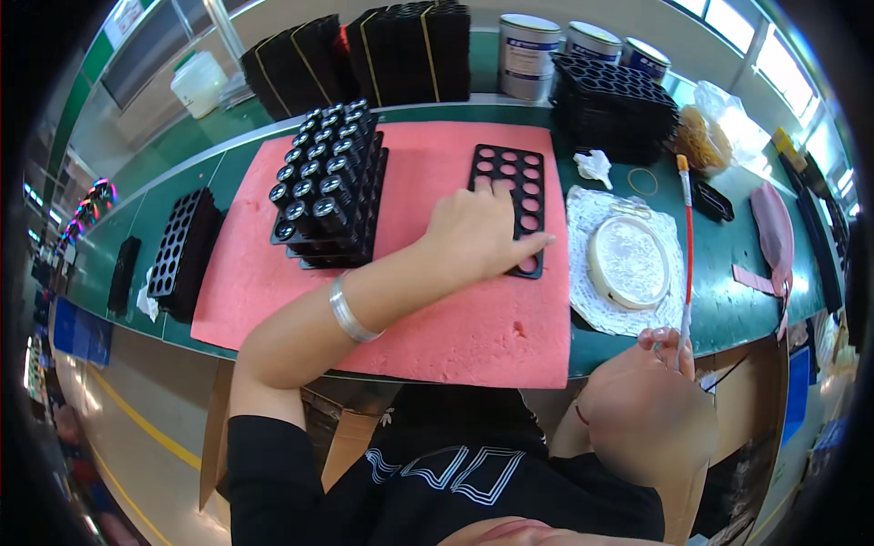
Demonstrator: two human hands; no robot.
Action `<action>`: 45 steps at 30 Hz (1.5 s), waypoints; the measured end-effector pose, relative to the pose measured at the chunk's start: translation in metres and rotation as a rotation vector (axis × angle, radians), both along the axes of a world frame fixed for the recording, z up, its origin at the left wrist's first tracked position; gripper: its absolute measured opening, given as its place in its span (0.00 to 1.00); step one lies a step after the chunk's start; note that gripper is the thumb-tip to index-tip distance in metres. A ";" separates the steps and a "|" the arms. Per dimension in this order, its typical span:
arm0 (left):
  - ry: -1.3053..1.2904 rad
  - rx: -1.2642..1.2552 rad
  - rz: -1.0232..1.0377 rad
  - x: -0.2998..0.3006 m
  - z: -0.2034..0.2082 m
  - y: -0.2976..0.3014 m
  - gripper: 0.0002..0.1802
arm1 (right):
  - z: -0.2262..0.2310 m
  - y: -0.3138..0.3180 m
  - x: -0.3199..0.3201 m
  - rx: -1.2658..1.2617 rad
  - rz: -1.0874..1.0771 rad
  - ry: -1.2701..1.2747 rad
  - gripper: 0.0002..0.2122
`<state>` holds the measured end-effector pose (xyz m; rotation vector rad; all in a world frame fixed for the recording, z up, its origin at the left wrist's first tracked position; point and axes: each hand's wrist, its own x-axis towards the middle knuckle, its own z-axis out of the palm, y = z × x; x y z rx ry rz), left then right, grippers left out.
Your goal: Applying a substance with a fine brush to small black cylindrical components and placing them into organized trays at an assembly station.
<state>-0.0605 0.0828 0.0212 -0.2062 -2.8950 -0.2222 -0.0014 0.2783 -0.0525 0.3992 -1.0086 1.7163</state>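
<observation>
My left hand (478, 229) rests palm down over a flat black tray (533, 196) with rows of round holes, thumb spread past its right edge. The tray lies on a pink foam mat (437, 328). My right hand (669, 348), at the table's front edge, has its fingers closed on a thin red-handled brush (689, 246), held upright with its orange end up. Beside the mat, a round shallow dish (630, 261) of whitish stuff sits on crumpled foil-like sheeting (583, 218). Left of my left hand, stacked black trays (369, 209) carry several shiny black cylinders (314, 173).
Strapped stacks of black trays (410, 55) and several cans (530, 55) line the back. More hole trays stand at the back right (614, 100) and at left (182, 250). A bag of rubber bands (710, 132) and a pink cloth (772, 227) lie right.
</observation>
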 end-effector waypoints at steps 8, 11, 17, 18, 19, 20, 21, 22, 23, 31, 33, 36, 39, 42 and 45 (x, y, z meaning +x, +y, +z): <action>-0.130 -0.193 0.140 -0.050 0.010 0.027 0.27 | 0.001 0.047 -0.013 0.063 -0.170 0.009 0.12; -0.296 -0.176 0.046 -0.049 0.017 0.026 0.20 | 0.000 0.059 -0.020 -0.008 -0.234 -0.004 0.13; -0.459 -0.003 0.210 -0.075 0.030 0.011 0.22 | -0.008 0.087 -0.022 -0.114 -0.095 0.059 0.14; -0.389 0.045 0.199 -0.079 0.030 -0.005 0.22 | -0.007 0.086 -0.022 -0.167 -0.039 0.070 0.14; -0.378 0.031 0.186 -0.082 0.036 -0.018 0.21 | -0.007 0.088 -0.023 -0.164 -0.042 0.074 0.14; -0.362 0.019 0.172 -0.087 0.040 -0.026 0.20 | -0.008 0.089 -0.026 -0.203 0.007 0.090 0.15; -0.323 -0.053 0.243 -0.084 0.059 -0.015 0.19 | -0.009 0.091 -0.029 -0.242 0.050 0.101 0.15; -0.287 -0.125 0.316 -0.076 0.080 -0.005 0.19 | -0.010 0.093 -0.028 -0.242 0.042 0.100 0.15; -0.055 -0.186 0.298 -0.076 0.085 -0.004 0.18 | -0.010 0.093 -0.026 -0.251 0.046 0.091 0.15; 0.588 -0.176 -0.048 -0.165 0.102 0.080 0.15 | -0.009 0.089 -0.028 -0.193 -0.035 0.093 0.15; 0.545 -0.213 -0.071 -0.199 0.098 0.093 0.19 | -0.011 0.087 -0.030 -0.168 -0.033 0.093 0.15; 0.450 -0.210 -0.089 -0.225 0.087 0.116 0.19 | -0.013 0.089 -0.029 -0.088 -0.100 0.042 0.13; 0.239 -0.131 -0.050 -0.232 0.080 0.138 0.28 | -0.014 0.091 -0.030 -0.088 -0.106 0.036 0.13; 0.039 -0.061 0.016 -0.237 0.077 0.146 0.48 | -0.015 0.093 -0.029 -0.065 -0.105 0.041 0.13; 0.084 -0.001 -0.004 -0.234 0.074 0.139 0.47 | -0.012 0.091 -0.028 -0.075 -0.092 0.010 0.14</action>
